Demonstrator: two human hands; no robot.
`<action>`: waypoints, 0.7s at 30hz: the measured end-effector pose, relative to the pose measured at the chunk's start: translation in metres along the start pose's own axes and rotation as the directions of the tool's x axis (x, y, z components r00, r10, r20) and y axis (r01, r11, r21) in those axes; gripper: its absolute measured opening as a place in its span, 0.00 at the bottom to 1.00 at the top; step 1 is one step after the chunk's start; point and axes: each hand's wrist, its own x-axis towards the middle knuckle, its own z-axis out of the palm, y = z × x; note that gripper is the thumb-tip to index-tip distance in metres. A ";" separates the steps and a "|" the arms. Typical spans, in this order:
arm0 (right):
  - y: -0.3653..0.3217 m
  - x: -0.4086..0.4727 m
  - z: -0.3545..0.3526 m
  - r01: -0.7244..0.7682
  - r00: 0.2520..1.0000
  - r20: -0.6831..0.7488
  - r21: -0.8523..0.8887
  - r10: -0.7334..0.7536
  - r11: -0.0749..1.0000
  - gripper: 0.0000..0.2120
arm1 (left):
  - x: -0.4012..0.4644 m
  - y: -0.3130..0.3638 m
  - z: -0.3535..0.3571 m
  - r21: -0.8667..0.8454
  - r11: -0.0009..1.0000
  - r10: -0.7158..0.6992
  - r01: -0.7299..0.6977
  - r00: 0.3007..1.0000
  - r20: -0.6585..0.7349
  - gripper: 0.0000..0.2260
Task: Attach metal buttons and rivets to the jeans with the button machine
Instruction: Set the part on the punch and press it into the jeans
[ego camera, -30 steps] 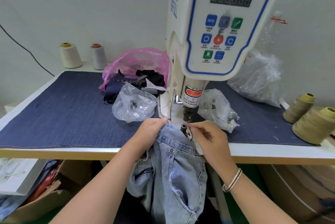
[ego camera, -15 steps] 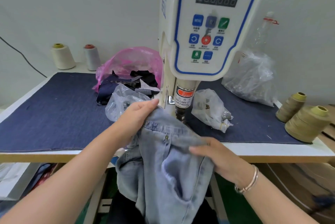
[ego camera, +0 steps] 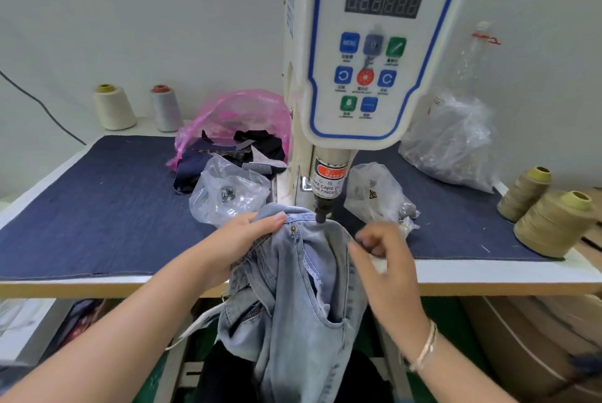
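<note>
Head view: jeans (ego camera: 303, 288), pale blue, hang off the near edge of the table (ego camera: 488, 275), top edge lifted onto the table under the button machine (ego camera: 368, 54). Punch (ego camera: 322, 208) of the machine stands just above the waistband, tip touching or nearly touching the denim; cannot tell which. One rivet (ego camera: 293, 228) shows on the denim, left of the punch.

Left hand (ego camera: 242, 239) grips the waistband left of the punch, thumb on top, fingers curled under the fabric. Right hand (ego camera: 382, 254) sits at the right side of the jeans, near the punch; blurred, fingers curled, thumb and forefinger close together. Cannot tell whether they pinch the denim or anything small. A bracelet (ego camera: 425, 347) is on the right wrist.

Table is covered with a dark blue cloth (ego camera: 97, 207). Clear bag (ego camera: 228, 195) with metal pieces lies left of the machine, touching the jeans' far edge. Second clear bag (ego camera: 378, 195) lies right of the punch. Pink bag (ego camera: 234, 119) with dark scraps sits farther back, left. Large clear bag (ego camera: 452, 142) far right, against the wall. Two spools (ego camera: 136, 107) far left; two olive spools (ego camera: 547, 210) at the right edge.
</note>
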 end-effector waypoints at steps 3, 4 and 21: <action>-0.001 -0.044 -0.002 0.177 0.928 0.345 -0.075 -0.141 0.981 0.05 | 0.001 0.000 0.003 -0.122 0.993 -0.005 0.011 0.999 0.051 0.14; -0.002 -0.051 0.001 0.108 0.894 0.447 -0.142 -0.034 0.984 0.10 | 0.000 0.000 0.003 -0.149 0.988 -0.022 0.032 0.998 0.064 0.14; -0.005 -0.022 -0.018 0.099 0.861 0.506 -0.061 -0.055 0.993 0.09 | -0.033 0.009 -0.032 -0.009 1.000 -0.011 0.012 0.996 0.086 0.15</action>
